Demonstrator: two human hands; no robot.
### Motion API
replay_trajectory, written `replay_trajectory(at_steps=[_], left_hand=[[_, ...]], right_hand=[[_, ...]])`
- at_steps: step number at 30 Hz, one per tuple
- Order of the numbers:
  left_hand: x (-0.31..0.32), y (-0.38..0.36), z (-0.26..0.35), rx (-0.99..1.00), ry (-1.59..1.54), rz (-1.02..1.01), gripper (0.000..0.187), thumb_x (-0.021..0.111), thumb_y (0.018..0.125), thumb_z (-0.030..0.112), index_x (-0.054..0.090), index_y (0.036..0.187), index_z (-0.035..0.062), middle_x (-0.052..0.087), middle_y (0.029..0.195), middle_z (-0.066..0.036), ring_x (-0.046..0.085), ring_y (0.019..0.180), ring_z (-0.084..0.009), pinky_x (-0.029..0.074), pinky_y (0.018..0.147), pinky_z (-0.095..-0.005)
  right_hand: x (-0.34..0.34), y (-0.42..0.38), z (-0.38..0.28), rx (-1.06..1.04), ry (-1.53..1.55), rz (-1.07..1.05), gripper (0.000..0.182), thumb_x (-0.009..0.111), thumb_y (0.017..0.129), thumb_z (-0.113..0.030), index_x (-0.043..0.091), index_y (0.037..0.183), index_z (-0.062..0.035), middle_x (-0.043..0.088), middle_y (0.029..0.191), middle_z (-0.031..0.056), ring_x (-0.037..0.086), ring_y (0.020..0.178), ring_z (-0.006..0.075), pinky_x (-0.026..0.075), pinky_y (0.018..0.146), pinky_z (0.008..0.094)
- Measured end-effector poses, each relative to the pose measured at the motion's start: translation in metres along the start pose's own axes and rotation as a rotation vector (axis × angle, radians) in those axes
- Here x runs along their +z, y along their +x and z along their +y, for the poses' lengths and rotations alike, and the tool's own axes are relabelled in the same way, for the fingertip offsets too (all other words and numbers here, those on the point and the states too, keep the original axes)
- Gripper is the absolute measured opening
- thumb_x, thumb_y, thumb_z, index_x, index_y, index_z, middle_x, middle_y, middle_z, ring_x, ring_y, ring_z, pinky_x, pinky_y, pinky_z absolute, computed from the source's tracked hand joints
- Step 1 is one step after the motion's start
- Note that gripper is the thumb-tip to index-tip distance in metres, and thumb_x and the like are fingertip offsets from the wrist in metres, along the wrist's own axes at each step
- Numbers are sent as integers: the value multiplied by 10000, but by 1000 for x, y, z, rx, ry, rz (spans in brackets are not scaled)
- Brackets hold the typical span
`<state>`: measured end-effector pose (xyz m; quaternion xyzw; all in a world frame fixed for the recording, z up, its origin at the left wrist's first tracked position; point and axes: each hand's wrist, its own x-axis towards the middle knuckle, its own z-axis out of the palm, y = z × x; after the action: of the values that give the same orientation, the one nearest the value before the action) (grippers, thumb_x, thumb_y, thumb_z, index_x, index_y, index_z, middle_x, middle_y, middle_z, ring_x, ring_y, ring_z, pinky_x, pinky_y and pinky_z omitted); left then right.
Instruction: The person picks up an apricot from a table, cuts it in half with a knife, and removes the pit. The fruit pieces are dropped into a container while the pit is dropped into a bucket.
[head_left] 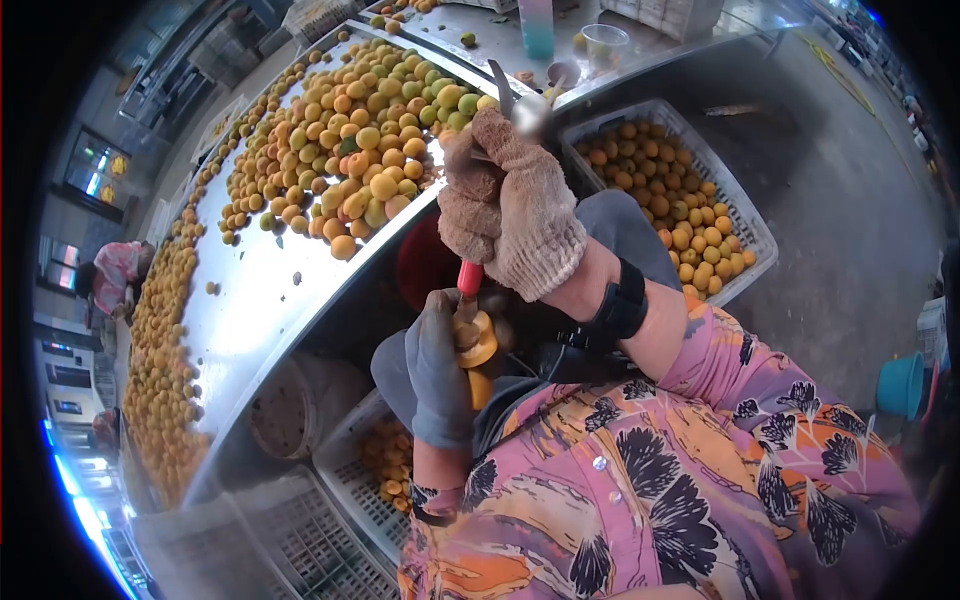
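My right hand [512,200], in a brown knitted glove, is closed around a knife. Its curved blade [502,88] sticks up above the fist, and a red handle end [470,278] shows below. Beside the blade is a blurred pale round spot [532,117]. Just under the handle, my grey-gloved left hand [436,365] grips a cut apricot [474,342], its opened side facing up by the red end. Another orange piece [480,389] shows below it, against the palm side. A white crate [345,440] holding cut apricots [388,455] stands below my left arm.
A metal table [285,290] bears a large heap of apricots [345,140]. Right of my knees stands a white crate [752,225] full of whole apricots [665,185]. A clear cup [606,40] is on the far table. Another person [118,275] is at the left. A teal bucket [900,385] stands right.
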<state>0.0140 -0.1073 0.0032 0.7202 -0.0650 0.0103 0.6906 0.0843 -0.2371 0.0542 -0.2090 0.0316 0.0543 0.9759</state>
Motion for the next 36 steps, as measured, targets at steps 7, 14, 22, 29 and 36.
replay_trajectory(at_steps=[7, 14, 22, 29, 36], left_hand=[[-6, -5, -9, 144, 143, -83, 376, 312, 1049, 225, 590, 978, -18, 653, 778, -52, 581, 660, -104, 489, 649, -243], [-6, 8, 2, -142, -230, 17, 459, 352, 1029, 381, 598, 1006, -6, 621, 833, -66, 572, 698, -88, 482, 612, -205], [-36, 32, -25, -344, -647, 95, 519, 352, 1011, 448, 593, 1038, -11, 622, 762, -111, 463, 484, -99, 373, 450, -216], [-45, 34, -38, -210, -665, 151, 450, 385, 1013, 410, 586, 1074, 12, 652, 982, -105, 643, 914, -198, 501, 771, -309], [-54, 27, -23, -9, -145, 181, 454, 388, 1007, 400, 611, 969, 6, 651, 869, -84, 617, 738, -160, 492, 663, -274]], right_hand=[[-15, 13, 7, 125, 120, 89, 354, 488, 974, -398, 551, 730, -149, 315, 540, -52, 282, 370, 102, 240, 323, 260], [-5, 13, 7, 132, 180, 189, 360, 479, 973, -402, 514, 719, -148, 296, 524, -59, 263, 360, 101, 227, 319, 265], [-12, 16, 5, -261, -558, -31, 260, 560, 929, -319, 575, 850, -72, 469, 580, -15, 391, 423, 109, 307, 398, 276], [-11, -17, 52, 5, -1742, -441, 284, 574, 859, -284, 645, 927, -17, 669, 962, 191, 634, 940, 367, 496, 847, 414], [-22, -14, 67, 76, -1203, -341, 142, 646, 872, -135, 634, 943, -13, 648, 825, 106, 647, 846, 166, 514, 760, 309]])
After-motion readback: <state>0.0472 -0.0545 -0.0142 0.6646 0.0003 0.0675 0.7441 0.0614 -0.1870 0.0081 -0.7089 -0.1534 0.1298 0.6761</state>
